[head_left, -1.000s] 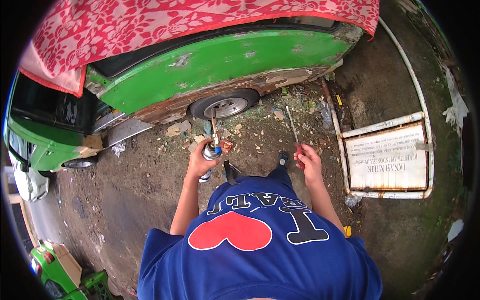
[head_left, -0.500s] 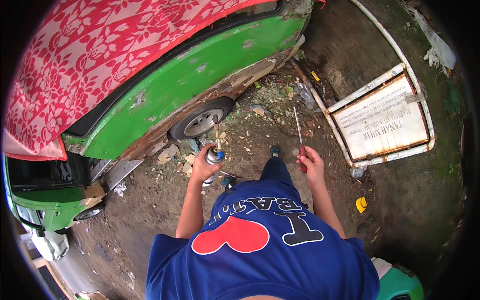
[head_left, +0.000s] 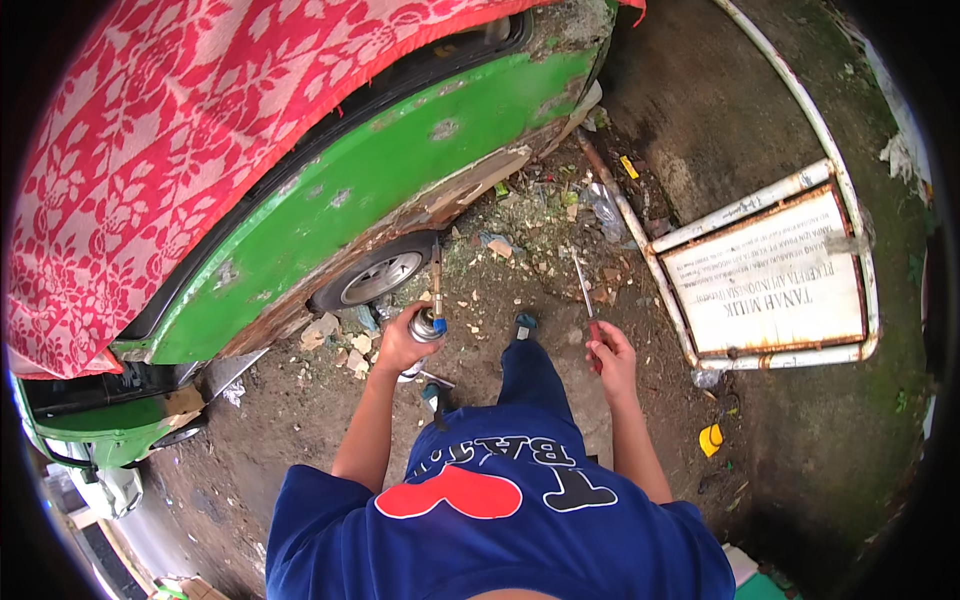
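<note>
My left hand [head_left: 404, 342] is wrapped round the canister of a gas torch [head_left: 437, 290]. The torch has a blue knob and a brass-coloured nozzle pointing upward; no flame shows. Part of the canister is hidden behind my fingers. In my right hand [head_left: 614, 362] I grip the red handle of a screwdriver [head_left: 584, 284], its long thin metal shaft pointing forward. Ahead and to the left stands a green car body [head_left: 400, 150] with patchy, rusted paint. A wheel [head_left: 380, 278] shows under its lower edge, near the torch.
A red patterned cloth [head_left: 190, 140] covers the car's top. At right lies a rusty white-framed sign [head_left: 770, 280]. Rubble and litter [head_left: 500, 245] cover the dirt between them. A yellow object [head_left: 710, 440] lies to my right. Another green vehicle [head_left: 110, 430] is at far left.
The car, wheel and sign sit lower in the picture. My feet show at slightly different spots. Both hands keep hold of the torch and screwdriver.
</note>
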